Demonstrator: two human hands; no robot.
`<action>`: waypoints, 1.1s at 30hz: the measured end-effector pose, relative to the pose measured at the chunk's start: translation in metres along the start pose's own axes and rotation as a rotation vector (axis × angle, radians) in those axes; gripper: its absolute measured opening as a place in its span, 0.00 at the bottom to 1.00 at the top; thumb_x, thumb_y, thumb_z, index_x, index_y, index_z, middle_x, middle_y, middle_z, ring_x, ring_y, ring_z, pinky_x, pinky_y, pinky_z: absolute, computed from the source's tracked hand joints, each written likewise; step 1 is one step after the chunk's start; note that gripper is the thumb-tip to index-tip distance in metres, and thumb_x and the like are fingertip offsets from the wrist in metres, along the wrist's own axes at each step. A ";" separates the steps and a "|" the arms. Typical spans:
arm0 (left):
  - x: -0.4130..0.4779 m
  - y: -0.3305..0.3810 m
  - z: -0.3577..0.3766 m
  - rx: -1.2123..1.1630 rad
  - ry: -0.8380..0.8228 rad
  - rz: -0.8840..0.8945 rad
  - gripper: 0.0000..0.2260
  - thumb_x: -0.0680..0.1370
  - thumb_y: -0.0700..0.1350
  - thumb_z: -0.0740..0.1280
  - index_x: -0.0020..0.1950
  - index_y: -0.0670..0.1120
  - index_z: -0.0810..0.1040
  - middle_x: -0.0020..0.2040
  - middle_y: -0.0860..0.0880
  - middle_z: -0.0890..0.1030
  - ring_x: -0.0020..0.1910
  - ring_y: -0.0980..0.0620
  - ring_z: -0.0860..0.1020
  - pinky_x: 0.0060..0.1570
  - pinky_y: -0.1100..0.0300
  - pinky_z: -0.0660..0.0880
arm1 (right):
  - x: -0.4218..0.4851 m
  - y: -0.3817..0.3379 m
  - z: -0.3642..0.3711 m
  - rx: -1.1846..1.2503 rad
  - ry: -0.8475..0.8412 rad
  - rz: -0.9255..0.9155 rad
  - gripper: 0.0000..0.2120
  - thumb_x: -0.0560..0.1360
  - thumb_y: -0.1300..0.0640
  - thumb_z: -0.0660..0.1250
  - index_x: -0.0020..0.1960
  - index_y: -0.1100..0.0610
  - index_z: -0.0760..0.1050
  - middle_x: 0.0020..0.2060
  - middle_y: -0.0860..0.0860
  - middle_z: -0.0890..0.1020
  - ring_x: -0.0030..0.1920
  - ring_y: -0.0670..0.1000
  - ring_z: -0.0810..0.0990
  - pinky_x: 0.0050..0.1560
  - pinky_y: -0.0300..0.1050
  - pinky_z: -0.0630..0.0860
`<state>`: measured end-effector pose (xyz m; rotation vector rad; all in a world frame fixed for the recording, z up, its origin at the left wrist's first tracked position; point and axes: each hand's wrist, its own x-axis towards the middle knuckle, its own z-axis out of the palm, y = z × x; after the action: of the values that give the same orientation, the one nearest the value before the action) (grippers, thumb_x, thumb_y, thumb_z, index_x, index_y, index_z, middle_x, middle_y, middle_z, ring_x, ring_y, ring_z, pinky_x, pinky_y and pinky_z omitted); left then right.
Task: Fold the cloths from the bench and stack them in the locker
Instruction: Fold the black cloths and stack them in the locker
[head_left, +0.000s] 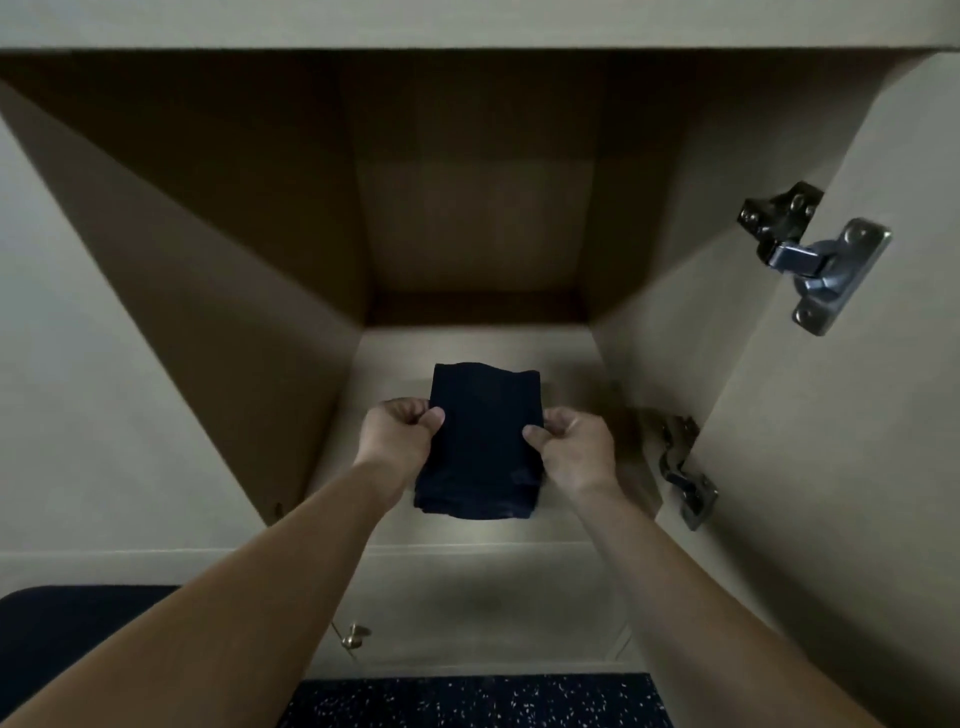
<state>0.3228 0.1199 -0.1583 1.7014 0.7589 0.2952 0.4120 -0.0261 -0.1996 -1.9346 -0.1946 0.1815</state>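
Both our hands are closed on one folded cloth. Our left hand (397, 434) pinches its left edge, thumb on top and the other fingers curled under. Our right hand (576, 447) pinches the right edge in the same way. Both hands hold it near the middle of its length.

This dark navy cloth (480, 441) is folded to a thick rectangle. Its long axis runs away from us, with one short end pointing into the locker (156, 260) and the other short end toward us. It lies almost flat between the hands. It is over the pale floor of the compartment (467, 348), near the front edge; we cannot tell if it already touches this floor.

The locker is a deep beige box, open at the front, with a darker back wall. Its door (831, 467) stands open on the right side. At the lower left we see a dark blue padded surface (78, 634), and at the bottom a dark speckled floor (467, 701). On the door are two metal hinges, the upper hinge (815, 257) and the lower hinge (685, 470), the lower one just beside our right hand. A small brass knob (353, 635) is below the compartment, next to our left forearm.
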 end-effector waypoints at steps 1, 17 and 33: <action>0.004 -0.005 0.001 0.003 -0.007 -0.005 0.09 0.82 0.43 0.64 0.45 0.45 0.82 0.44 0.49 0.84 0.42 0.53 0.81 0.34 0.66 0.73 | 0.002 0.004 0.002 0.003 0.002 0.004 0.08 0.76 0.62 0.69 0.42 0.51 0.76 0.37 0.43 0.79 0.45 0.49 0.80 0.53 0.45 0.77; 0.026 -0.035 0.004 0.574 0.086 0.479 0.17 0.81 0.41 0.62 0.70 0.42 0.72 0.65 0.47 0.76 0.65 0.47 0.72 0.65 0.59 0.65 | 0.003 0.007 0.013 -0.599 0.048 -0.487 0.22 0.78 0.56 0.64 0.71 0.57 0.69 0.69 0.53 0.70 0.69 0.53 0.68 0.69 0.47 0.66; 0.038 -0.066 0.004 1.039 -0.311 0.563 0.24 0.85 0.48 0.48 0.80 0.45 0.45 0.80 0.49 0.43 0.78 0.55 0.40 0.74 0.65 0.37 | 0.006 0.041 0.032 -0.737 -0.341 -0.255 0.29 0.83 0.44 0.43 0.79 0.56 0.40 0.79 0.50 0.41 0.78 0.47 0.38 0.75 0.41 0.38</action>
<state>0.3318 0.1468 -0.2289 2.8593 0.1438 -0.0184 0.4127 -0.0101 -0.2493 -2.5678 -0.8250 0.2973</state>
